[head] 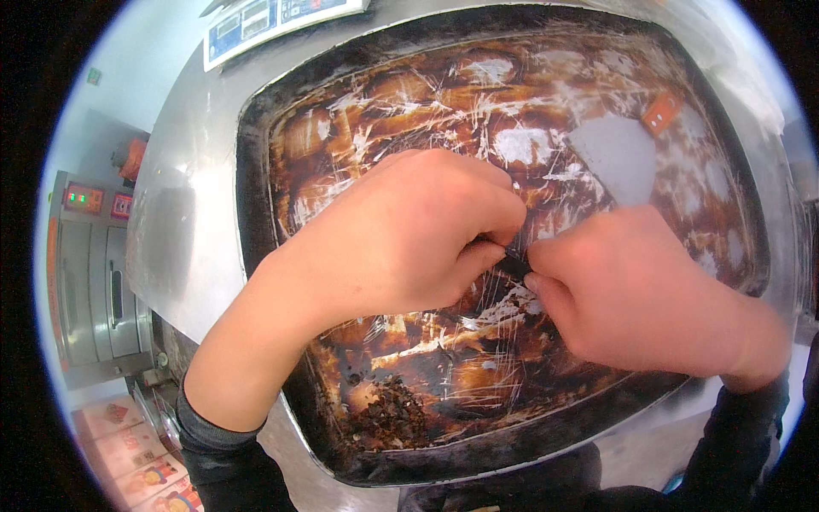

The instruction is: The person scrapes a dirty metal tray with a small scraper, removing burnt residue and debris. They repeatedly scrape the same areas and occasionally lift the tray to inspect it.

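Both my hands are over a large baking tray [397, 466], its floor coated in burnt brown residue and crossed by bright scratches. A small dark piece [514, 267] spans the gap between my fingertips; what it is, I cannot tell. My left hand [409, 230] pinches one end between thumb and forefinger. Opposite it, my right hand [624, 291] pinches the other end. Beyond my right hand lies a scraper [617, 153] with a wide grey blade and an orange part near the tray's far right corner. Dark crumbs [393, 413] are heaped in the near left corner.
The tray rests on a shiny metal table [185, 192]. Past its far left edge stands a digital scale [281, 25]. A steel oven [96, 275] with lit displays is off to the left. Printed cardboard boxes [131, 457] sit low at the left.
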The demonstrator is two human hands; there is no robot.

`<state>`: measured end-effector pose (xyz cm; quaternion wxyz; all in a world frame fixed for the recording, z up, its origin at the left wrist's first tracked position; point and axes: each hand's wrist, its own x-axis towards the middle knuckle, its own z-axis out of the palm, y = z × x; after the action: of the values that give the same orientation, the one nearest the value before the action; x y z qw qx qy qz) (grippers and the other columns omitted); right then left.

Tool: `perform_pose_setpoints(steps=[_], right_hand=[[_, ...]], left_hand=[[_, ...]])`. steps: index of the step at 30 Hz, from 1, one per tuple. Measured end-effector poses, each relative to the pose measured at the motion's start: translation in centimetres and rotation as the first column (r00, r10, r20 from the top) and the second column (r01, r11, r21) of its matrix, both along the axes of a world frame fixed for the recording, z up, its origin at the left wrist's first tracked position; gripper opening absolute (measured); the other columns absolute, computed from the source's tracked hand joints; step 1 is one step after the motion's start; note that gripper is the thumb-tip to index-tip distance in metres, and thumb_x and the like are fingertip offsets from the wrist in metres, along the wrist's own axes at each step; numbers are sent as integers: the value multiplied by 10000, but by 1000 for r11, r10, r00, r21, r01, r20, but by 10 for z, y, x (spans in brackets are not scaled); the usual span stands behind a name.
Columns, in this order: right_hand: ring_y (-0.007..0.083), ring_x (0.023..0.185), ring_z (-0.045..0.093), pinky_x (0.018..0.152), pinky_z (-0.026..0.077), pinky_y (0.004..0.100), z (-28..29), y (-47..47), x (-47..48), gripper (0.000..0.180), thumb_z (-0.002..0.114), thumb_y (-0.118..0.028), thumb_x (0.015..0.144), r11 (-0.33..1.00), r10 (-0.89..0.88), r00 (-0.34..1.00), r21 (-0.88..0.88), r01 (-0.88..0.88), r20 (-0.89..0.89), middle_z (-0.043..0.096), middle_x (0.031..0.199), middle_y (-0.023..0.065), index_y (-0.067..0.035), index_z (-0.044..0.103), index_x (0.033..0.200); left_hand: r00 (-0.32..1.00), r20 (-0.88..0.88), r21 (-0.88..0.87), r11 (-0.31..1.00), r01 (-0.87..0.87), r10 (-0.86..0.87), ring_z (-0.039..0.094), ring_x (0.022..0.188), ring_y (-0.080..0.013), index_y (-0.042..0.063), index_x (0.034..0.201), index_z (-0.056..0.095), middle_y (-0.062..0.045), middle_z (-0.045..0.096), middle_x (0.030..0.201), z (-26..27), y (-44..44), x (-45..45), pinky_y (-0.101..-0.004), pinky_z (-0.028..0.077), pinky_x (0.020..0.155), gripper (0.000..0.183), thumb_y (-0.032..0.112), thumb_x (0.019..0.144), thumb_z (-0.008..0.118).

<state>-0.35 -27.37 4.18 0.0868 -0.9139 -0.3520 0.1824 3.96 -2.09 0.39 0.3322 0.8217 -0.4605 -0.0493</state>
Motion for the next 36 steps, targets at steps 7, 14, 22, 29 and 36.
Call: perform_pose_setpoints(steps=[7, 14, 22, 29, 36], right_hand=[[446, 826, 773, 748, 609, 518, -11, 0, 1, 118, 828, -113, 945, 949, -97, 995, 303, 87, 20, 767, 868, 184, -44, 739, 980], [430, 803, 781, 721, 605, 487, -13, 3, 3, 130, 833, -61, 932, 921, -119, 988, 361, 146, -97, 759, 841, 186, -18, 727, 992], [444, 791, 779, 710, 610, 489, -15, 4, 1, 91, 817, -66, 940, 927, -135, 990, 349, 138, -34, 762, 829, 196, -28, 736, 958], [455, 798, 776, 713, 608, 504, -18, 4, 1, 88, 812, -75, 941, 926, -151, 988, 344, 155, -40, 759, 808, 201, -27, 738, 943], [473, 807, 766, 735, 591, 542, -23, 6, 8, 96, 809, -80, 950, 918, -139, 986, 360, 164, -97, 757, 804, 208, -25, 736, 923]], left_hand=[[999, 43, 52, 999, -10, 8, 715, 946, -438, 20, 961, 727, -160, 686, 946, 3, 2, -2, -527, 585, 811, 192, 5, 830, 867], [1000, -9, 59, 998, -13, 13, 737, 954, -433, 9, 972, 735, -155, 715, 948, 4, 2, -2, -520, 601, 825, 195, 9, 835, 874], [998, -24, 101, 994, -51, 54, 765, 995, -428, 9, 946, 776, -158, 763, 979, 6, -2, -2, -537, 626, 883, 71, 48, 898, 811], [1000, 28, 60, 998, -12, 11, 737, 947, -436, -6, 943, 707, -162, 713, 959, 1, -4, 0, -517, 603, 820, 184, -3, 837, 858], [997, -53, 138, 990, -43, 50, 743, 947, -438, -20, 932, 714, -182, 736, 943, 2, -6, 1, -517, 604, 837, 175, -7, 817, 846]])
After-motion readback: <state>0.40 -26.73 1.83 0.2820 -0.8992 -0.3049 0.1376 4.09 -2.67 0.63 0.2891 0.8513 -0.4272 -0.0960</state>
